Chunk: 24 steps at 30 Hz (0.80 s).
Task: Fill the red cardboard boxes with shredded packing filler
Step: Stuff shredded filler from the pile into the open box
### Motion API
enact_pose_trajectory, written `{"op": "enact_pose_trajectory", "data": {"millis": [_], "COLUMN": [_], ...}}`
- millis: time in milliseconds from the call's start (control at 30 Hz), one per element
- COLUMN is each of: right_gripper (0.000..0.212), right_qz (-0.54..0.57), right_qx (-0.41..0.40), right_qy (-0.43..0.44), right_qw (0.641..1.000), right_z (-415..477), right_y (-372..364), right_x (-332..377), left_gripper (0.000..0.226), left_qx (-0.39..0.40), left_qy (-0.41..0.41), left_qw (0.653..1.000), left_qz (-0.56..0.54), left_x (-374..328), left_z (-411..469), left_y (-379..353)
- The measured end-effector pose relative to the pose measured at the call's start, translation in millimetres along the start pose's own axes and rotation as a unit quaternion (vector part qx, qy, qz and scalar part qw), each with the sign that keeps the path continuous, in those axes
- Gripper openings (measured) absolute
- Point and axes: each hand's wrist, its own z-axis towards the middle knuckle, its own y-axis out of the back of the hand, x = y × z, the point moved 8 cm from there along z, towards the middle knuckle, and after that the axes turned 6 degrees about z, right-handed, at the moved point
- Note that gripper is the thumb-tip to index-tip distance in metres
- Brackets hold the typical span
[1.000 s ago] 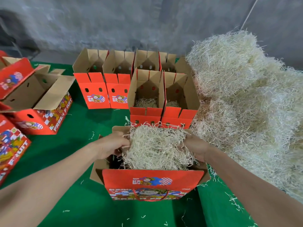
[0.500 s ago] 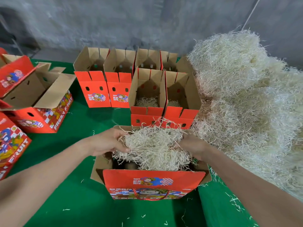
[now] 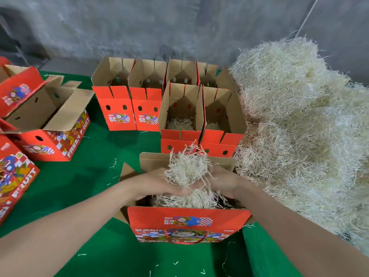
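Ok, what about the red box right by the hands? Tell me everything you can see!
The red cardboard box stands upright on the green cloth, its plain brown flaps open. Its front shows a cartoon picture, checks and a red cord handle. Pale shredded filler lies inside, close to the rim. The left hand and right hand grip a clump of it just above the opening.

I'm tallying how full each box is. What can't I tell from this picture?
Head view:
- Floor of the near box: covered by filler, the left hand and the right hand.
- Floors of the back-row boxes: hidden by their own front walls.
- The box at lower left: cut off by the frame edge.
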Motion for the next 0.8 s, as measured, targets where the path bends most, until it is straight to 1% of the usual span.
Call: {"op": "enact_pose_trajectory", "data": {"millis": [67, 133, 167, 200, 267, 300, 333, 367, 400, 433, 467, 567, 600, 633, 667, 700, 733, 767, 800], "right_gripper": [0.054, 0.042, 0.039, 0.033, 0.017, 0.01, 0.009, 0.014, 0.022, 0.035, 0.043, 0.046, 0.045, 0.04, 0.029, 0.012, 0.019, 0.029, 0.024], "right_qz": [-0.004, -0.028, -0.045, -0.06, -0.081, -0.088, -0.092, -0.095, -0.084, -0.066, -0.046, -0.073, -0.074, -0.068, -0.058, -0.074, -0.099, -0.118, -0.104], "right_qx": [-0.007, -0.049, -0.068, -0.077, -0.091, -0.101, -0.115, -0.124, -0.125, -0.117, -0.096, -0.011, 0.009, 0.013, -0.006, -0.035, -0.061, -0.098, -0.112], "right_qy": [-0.017, -0.041, -0.045, -0.046, -0.059, -0.067, -0.068, -0.065, -0.058, -0.053, -0.049, -0.039, -0.031, -0.016, -0.013, -0.016, -0.041, -0.057, -0.07], "right_qw": [1.0, 0.998, 0.996, 0.994, 0.991, 0.989, 0.987, 0.986, 0.987, 0.99, 0.993, 0.996, 0.997, 0.997, 0.998, 0.996, 0.992, 0.987, 0.986], "right_z": [6.5, 6.7, 5.6, 4.2, -0.3, -1.1, -1.8, -1.5, -2.9, -2.2, -2.3, -0.7, 0.5, 2.2, 7.4, 6.5, 4.6, -3.3, -3.8], "right_y": [-5.8, 6.2, 14.8, 22.3, 32.3, 35.1, 37.8, 40.7, 41.0, 41.2, 35.4, -0.2, -11.4, -16.9, -10.9, -2.5, 10.5, 21.0, 29.2], "right_x": [-3.0, -10.3, -13.9, -16.8, -21.9, -23.4, -23.2, -23.1, -20.7, -21.1, -19.8, -12.1, -7.5, -2.6, -5.9, -6.5, -11.3, -8.8, -12.0], "left_gripper": [0.049, 0.044, 0.04, 0.044, 0.074, 0.081, 0.08, 0.072, 0.055, 0.04, 0.037, 0.044, 0.049, 0.054, 0.054, 0.05, 0.053, 0.066, 0.088], "left_qx": [-0.075, -0.138, -0.148, -0.145, -0.137, -0.13, -0.125, -0.12, -0.118, -0.119, -0.116, -0.085, -0.076, -0.064, -0.064, -0.077, -0.095, -0.105, -0.099], "left_qy": [0.001, 0.033, 0.043, 0.045, 0.053, 0.055, 0.053, 0.048, 0.038, 0.03, 0.017, -0.029, -0.034, -0.033, -0.037, -0.037, -0.033, -0.024, -0.013], "left_qw": [0.997, 0.99, 0.988, 0.988, 0.989, 0.99, 0.991, 0.992, 0.992, 0.991, 0.989, 0.982, 0.983, 0.985, 0.985, 0.984, 0.983, 0.984, 0.986], "left_qz": [0.025, 0.012, -0.001, -0.008, 0.001, 0.006, 0.006, -0.003, -0.026, -0.058, -0.094, -0.167, -0.166, -0.158, -0.153, -0.154, -0.151, -0.144, -0.134], "left_x": [-2.0, 4.8, 8.1, 12.4, 24.3, 26.2, 27.8, 29.4, 29.6, 27.7, 25.9, 9.9, 7.7, 6.3, 6.1, 7.6, 12.9, 18.6, 23.8], "left_z": [7.9, 7.0, 3.2, 0.9, 0.9, -0.8, -1.5, -0.1, 1.3, 1.2, 2.4, 5.3, 8.3, 9.4, 8.0, 4.4, 1.4, -0.7, -1.4], "left_y": [8.1, 25.6, 33.2, 38.3, 46.7, 47.7, 47.4, 46.7, 46.0, 44.9, 43.4, 29.0, 23.7, 20.4, 22.2, 28.2, 36.4, 44.5, 48.9]}}
